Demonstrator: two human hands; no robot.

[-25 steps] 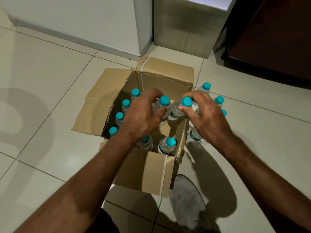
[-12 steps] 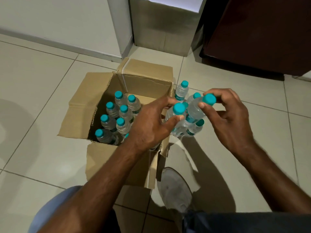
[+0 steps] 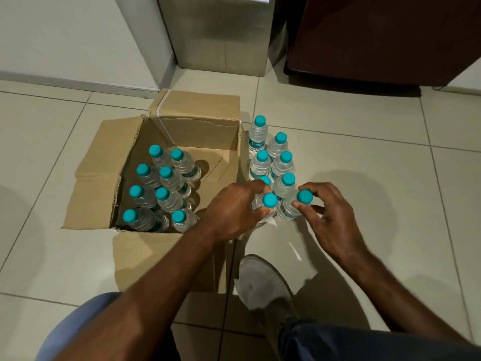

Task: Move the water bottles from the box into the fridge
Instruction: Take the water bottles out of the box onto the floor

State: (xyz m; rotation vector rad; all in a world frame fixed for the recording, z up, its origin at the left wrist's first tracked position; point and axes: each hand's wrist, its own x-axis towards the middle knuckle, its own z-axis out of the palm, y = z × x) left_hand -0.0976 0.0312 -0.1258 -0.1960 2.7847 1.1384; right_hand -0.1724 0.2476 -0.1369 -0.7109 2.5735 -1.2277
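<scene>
An open cardboard box (image 3: 182, 131) sits on the tiled floor with several clear water bottles (image 3: 166, 183) with teal caps standing in its left half. Several more bottles (image 3: 281, 162) stand in two rows on the floor just right of the box. My left hand (image 3: 231, 209) grips the neck of a bottle (image 3: 269, 200) at the near end of the left row. My right hand (image 3: 330, 214) pinches the neck of another bottle (image 3: 303, 198) at the near end of the right row. Both bottles are upright, low at the floor.
A dark red-brown cabinet-like unit (image 3: 377, 37) stands at the back right, a grey-beige panel (image 3: 218, 35) beside it, and a white wall (image 3: 65, 35) at the left. My grey shoe (image 3: 263, 282) rests on the floor right of the box's near corner. Open tiles lie to the right.
Both hands lifted a bottle each out of the box, carried them right and lowered them to the near end of the rows on the floor.
</scene>
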